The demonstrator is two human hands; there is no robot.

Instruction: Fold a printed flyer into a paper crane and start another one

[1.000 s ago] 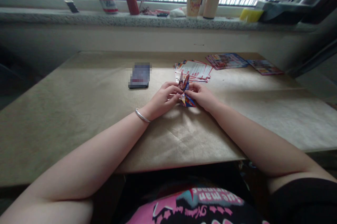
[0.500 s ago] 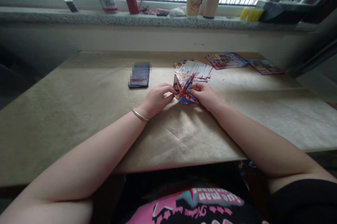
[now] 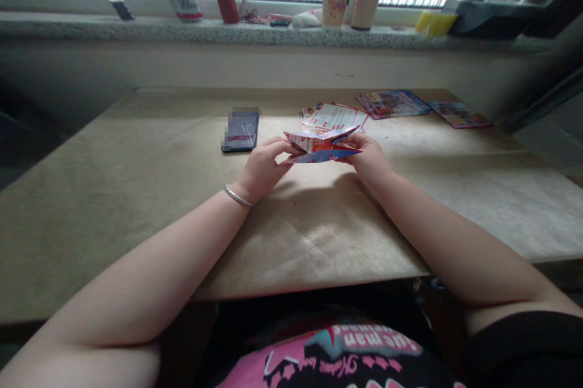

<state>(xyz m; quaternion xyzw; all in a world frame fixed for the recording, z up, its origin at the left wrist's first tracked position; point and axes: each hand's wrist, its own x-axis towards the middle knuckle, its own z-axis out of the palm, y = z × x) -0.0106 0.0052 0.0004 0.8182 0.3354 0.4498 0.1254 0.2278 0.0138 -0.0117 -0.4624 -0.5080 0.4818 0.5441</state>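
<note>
A folded piece of colourful printed paper (image 3: 321, 146), red, white and blue, is stretched wide between both hands a little above the brown table (image 3: 136, 194). My left hand (image 3: 262, 166), with a silver bangle on its wrist, pinches the paper's left tip. My right hand (image 3: 371, 157) pinches the right tip. Both hands have their fingers closed on the paper. A loose pile of similar printed sheets (image 3: 334, 118) lies just behind the hands.
A dark phone (image 3: 241, 130) lies on the table left of the hands. Two more leaflets (image 3: 392, 102) (image 3: 460, 115) lie at the far right. The window sill (image 3: 228, 33) behind holds a red can, cups, a yellow sponge and small items.
The folded paper was bunched upright between my hands; now it is pulled out wide and flat, lifted slightly, and my hands have moved apart and a little farther from me.
</note>
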